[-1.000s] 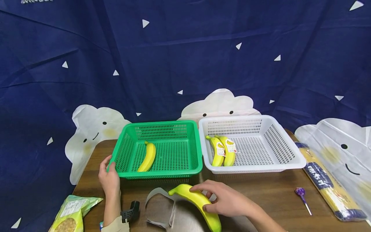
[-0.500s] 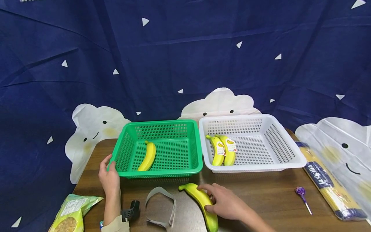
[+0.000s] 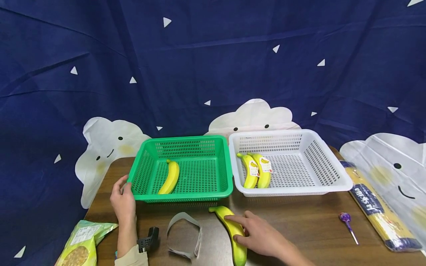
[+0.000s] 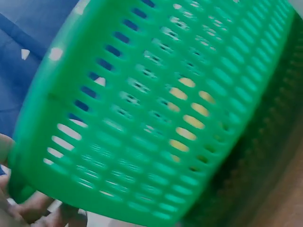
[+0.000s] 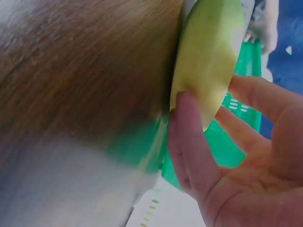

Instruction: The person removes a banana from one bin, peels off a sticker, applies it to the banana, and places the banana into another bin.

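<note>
My left hand [image 3: 123, 199] grips the left front corner of a green plastic basket [image 3: 179, 195]. Its fingers bend around the rim in the left wrist view, where the slotted wall [image 4: 132, 94] fills most of the picture. One yellow banana [image 3: 171, 177] lies inside. In front of the basket, another banana [image 3: 235, 236] rests on the table, its stem towards the back. My right hand [image 3: 257, 232] holds this banana from the right, thumb and index finger on its top. In the right wrist view, other fingers [image 5: 191, 127] press its side close to the tabletop.
A white basket [image 3: 293, 190] with two labelled bananas [image 3: 256, 171] stands right of the green one. A curled grey strip [image 3: 184, 218] lies on the wooden table [image 3: 299, 221]. Further right are a purple lollipop [image 3: 346, 220] and a pasta packet [image 3: 376, 207]; a snack bag [image 3: 83, 244] lies front left.
My right hand has shifted the banana a little to the right and turned it straighter, stem towards the back. My left hand stays at the green basket's corner.
</note>
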